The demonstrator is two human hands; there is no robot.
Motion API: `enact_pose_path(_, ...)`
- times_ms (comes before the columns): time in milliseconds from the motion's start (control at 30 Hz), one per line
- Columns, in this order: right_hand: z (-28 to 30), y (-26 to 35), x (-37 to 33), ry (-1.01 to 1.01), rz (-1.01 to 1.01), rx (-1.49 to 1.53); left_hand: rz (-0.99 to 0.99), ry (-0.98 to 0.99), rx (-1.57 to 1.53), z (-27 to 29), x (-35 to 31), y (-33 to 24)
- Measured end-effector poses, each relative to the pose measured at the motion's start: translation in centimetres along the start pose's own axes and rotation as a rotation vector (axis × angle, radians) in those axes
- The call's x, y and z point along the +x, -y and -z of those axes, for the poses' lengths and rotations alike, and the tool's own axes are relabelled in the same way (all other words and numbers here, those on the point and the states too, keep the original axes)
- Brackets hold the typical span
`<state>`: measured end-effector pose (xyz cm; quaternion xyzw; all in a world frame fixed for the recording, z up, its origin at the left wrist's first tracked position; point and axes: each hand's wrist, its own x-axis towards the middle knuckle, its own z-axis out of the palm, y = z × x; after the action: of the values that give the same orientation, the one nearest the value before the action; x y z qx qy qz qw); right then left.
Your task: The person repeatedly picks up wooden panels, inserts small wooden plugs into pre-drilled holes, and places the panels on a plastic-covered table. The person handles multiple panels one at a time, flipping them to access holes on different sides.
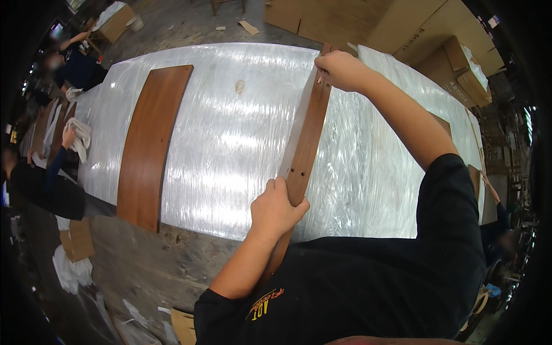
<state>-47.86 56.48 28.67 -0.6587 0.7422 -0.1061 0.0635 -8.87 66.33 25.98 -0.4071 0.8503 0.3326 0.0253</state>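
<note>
Gripped in both hands is a long brown wooden board [309, 141], tilted up on its narrow edge over a table wrapped in clear plastic film [230, 126]. Small dark holes show along that edge. My left hand [276, 210] is closed around the near part of the board. At its far end my right hand [342, 70] is closed on it, arm stretched out. To the left, a second wide brown wooden panel [152, 146] lies flat on the film, its near end reaching past the table's front edge.
Two people work at the left, one arm [56, 164] holding a white cloth [80, 138]. Another person's arm [493, 190] shows at the right edge. Large cardboard boxes [397, 29] stand behind the table. Crumpled plastic [72, 269] and a carton [77, 238] lie on the floor at lower left.
</note>
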Motion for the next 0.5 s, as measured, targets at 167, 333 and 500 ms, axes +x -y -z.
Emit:
enact_pose_path(167, -0.3, -0.1, -1.5, -0.062, 0.032, 0.159, 0.004, -0.020, -0.004, -0.3, 0.0, 0.1)
enact_pose_path(333, 0.7, 0.6, -1.5, -0.047, -0.061, -0.018, -0.008, -0.030, -0.011, -0.5, 0.0, 0.1)
enact_pose_path(500, 1.5, 1.0, -1.3, -0.174, -0.100, -0.013, 0.000, -0.019, -0.006, -0.5, -0.1, 0.0)
